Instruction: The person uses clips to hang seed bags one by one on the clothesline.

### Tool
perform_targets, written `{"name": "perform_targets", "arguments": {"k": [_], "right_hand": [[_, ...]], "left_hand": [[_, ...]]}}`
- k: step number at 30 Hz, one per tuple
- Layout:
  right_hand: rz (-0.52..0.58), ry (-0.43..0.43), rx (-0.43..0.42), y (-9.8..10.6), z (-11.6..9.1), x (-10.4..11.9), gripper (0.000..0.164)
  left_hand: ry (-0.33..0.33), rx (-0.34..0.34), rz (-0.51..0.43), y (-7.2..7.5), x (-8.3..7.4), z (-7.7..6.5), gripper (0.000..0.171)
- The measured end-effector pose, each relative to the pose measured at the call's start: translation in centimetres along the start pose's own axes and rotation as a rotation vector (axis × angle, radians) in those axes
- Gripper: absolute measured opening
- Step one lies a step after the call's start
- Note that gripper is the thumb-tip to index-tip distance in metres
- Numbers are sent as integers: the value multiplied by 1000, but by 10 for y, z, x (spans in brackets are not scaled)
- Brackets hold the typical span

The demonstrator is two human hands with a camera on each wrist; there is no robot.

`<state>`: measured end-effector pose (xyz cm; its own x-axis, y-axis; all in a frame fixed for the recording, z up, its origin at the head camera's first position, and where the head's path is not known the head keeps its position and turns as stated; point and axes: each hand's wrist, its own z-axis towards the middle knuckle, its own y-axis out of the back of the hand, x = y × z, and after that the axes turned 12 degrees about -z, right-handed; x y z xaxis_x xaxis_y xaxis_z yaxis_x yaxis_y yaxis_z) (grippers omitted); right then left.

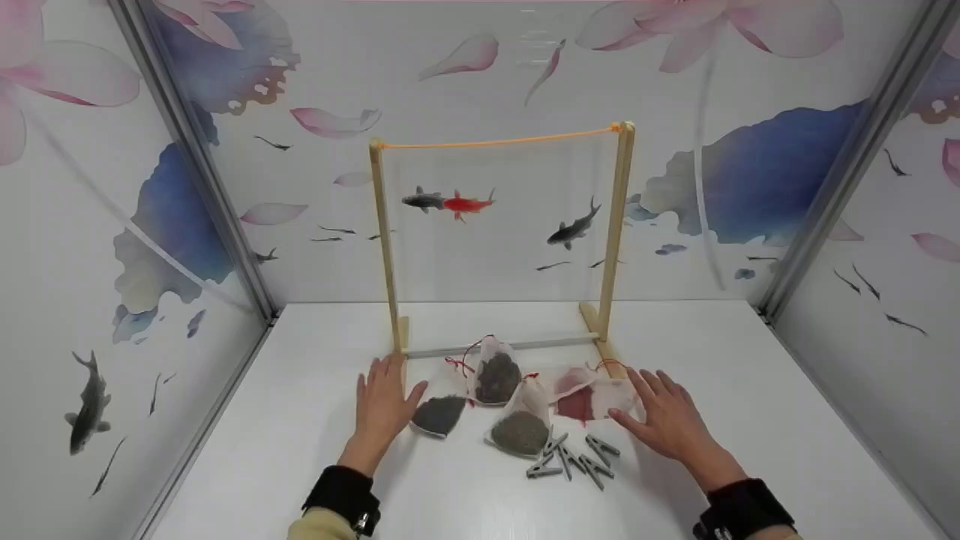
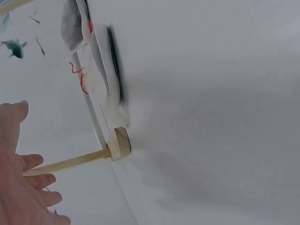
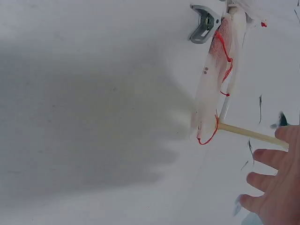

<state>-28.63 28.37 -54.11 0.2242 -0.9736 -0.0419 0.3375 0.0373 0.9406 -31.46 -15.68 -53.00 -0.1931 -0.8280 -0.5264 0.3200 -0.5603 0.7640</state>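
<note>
Flanking white mesh sachets (image 1: 519,435), left hand (image 1: 381,405) and right hand (image 1: 667,420) are spread wide, empty; grey plastic clothespins (image 1: 590,464) toward the white surface's (image 1: 285,442) near edge could be scattered by low sweeps.

"What are those bags (image 1: 519,433) made of?"
"Sheer, gauzy cloth, it seems."
"And the frame (image 1: 613,240) near the worktop's (image 1: 450,502) far edge?"
"Plain wood, matt-looking, with a fibrous cord (image 1: 495,142) across its top."
"The pegs (image 1: 547,472)?"
"Smooth; plastic, by the look of them."
"The worktop itself?"
"Smooth, with a soft gloss. Those corner posts (image 1: 193,142) look metallic."
</note>
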Motion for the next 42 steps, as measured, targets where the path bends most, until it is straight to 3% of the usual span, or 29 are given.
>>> {"name": "perform_targets", "arguments": {"k": [3,9,12,15,22,28,31,36,38,42], "right_hand": [[52,57,36,2,-2,9,66],[155,199,202,6,-5,38,31],[152,268,285,6,-8,51,31],[83,312,303,6,-13,61,37],[-66,307,325,2,-20,68,42],[1,391,276,0,-23,66,16],[31,438,250,0,-25,64,16],[31,433,248,2,-21,60,16],[38,434,206,3,-18,57,17],[66,475,38,3,-14,52,21]], "left_hand": [[-34,62,-92,-7,-12,-2,47],[-106,353,-303,-26,-38,-4,31],[-134,447,-378,-38,-52,-7,29],[-159,493,-398,-48,-65,-10,29],[-161,522,-383,-71,-79,-19,27],[-143,528,-366,-85,-84,-21,26],[-132,543,-369,-89,-86,-22,26],[-135,512,-389,-91,-89,-22,25],[-145,492,-388,-92,-89,-21,25],[-135,474,-381,-94,-89,-20,26]]}}
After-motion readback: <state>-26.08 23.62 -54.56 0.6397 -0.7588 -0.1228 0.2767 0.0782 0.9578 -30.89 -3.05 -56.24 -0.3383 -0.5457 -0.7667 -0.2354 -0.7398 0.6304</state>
